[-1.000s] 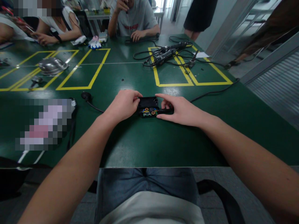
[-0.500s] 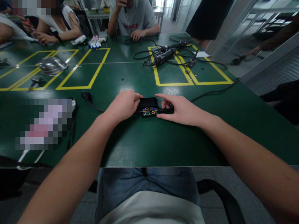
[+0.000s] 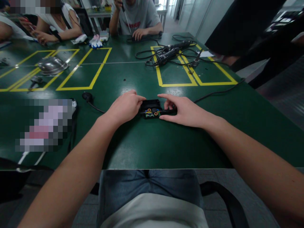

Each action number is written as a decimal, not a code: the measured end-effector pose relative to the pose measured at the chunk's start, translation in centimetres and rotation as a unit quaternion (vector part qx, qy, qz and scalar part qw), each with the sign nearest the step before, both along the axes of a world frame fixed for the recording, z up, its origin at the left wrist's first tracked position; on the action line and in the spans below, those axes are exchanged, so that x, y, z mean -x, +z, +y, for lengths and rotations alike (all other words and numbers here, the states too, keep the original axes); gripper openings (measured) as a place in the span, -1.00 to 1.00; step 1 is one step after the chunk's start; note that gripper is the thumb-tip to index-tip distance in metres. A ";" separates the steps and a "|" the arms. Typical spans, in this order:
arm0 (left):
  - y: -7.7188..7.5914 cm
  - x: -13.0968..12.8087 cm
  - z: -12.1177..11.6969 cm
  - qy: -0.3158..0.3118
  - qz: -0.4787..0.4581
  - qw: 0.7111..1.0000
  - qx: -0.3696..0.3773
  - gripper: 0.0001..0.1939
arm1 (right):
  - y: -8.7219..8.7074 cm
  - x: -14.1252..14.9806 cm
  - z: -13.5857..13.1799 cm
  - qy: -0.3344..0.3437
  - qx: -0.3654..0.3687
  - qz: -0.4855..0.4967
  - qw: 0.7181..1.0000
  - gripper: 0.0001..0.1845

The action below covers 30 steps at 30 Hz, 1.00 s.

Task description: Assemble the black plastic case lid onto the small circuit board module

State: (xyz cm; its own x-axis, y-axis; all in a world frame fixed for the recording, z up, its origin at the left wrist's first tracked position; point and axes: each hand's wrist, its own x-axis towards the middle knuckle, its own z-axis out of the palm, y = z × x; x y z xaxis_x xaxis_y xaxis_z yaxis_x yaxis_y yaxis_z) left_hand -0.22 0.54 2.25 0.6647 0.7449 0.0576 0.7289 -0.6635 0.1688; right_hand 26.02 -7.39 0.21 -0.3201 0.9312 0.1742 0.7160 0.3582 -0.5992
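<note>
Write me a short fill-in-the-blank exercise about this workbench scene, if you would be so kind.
1. Inside the open black case, ____ copper-coloured rings show.
2. The black power plug lies to the ____ of the left hand.
3. The tape marking rectangles on the green table is ____.

Missing words: two; left; yellow.

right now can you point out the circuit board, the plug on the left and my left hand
circuit board (image 3: 150, 115), head view, on its exposed components
plug (image 3: 87, 97), head view, on its black body
left hand (image 3: 124, 107), head view, on the back of the hand
</note>
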 end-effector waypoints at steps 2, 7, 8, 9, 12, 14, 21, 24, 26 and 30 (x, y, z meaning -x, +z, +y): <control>0.1 0.0 -0.1 0.005 -0.005 1.000 0.003 -0.42 | 0.1 0.1 -0.1 0.001 0.001 0.004 1.000 -0.09; 1.0 0.3 -0.2 0.009 -0.053 0.998 -0.022 -0.49 | 0.1 0.0 -0.3 0.000 -0.009 0.018 1.000 -0.32; 1.3 0.4 -0.2 0.008 -0.061 0.998 -0.023 -0.56 | 0.1 0.0 -0.3 0.000 -0.013 0.020 1.000 -0.43; 1.7 0.5 -0.3 0.001 -0.063 0.998 -0.014 -0.65 | 0.2 -0.1 -0.3 0.001 -0.015 0.020 1.000 -0.56; 2.7 0.7 -0.8 0.001 -0.055 0.997 0.048 -0.85 | 0.4 -0.3 -0.2 0.016 -0.017 0.008 1.000 -0.82; 3.1 0.7 -1.2 -0.006 -0.031 0.995 0.094 -0.92 | 0.5 -0.4 -0.2 0.024 -0.012 0.005 1.000 -0.87; 3.0 0.4 -1.7 -0.024 -0.001 0.989 0.149 -0.98 | 0.6 -0.2 -0.1 0.019 0.012 0.026 0.999 -0.85; 3.0 0.3 -1.6 -0.033 0.002 0.985 0.169 -0.96 | 0.7 -0.1 -0.1 0.014 0.014 0.026 0.999 -0.85; 3.0 0.4 -1.6 -0.039 0.001 0.984 0.177 -0.95 | 0.7 -0.1 0.0 0.012 0.015 0.025 1.000 -0.84; 3.1 0.5 -1.5 -0.036 0.000 0.983 0.178 -0.94 | 0.5 -0.1 0.1 0.010 0.008 0.025 1.000 -0.85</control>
State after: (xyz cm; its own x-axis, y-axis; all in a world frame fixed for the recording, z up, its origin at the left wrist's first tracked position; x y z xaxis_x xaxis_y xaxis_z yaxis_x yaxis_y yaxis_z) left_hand -0.68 -0.91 5.32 0.7168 0.6683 -0.1990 0.6821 -0.6127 0.3991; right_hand 26.12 -7.31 0.72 -0.3306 0.9274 0.1752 0.6773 0.3624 -0.6402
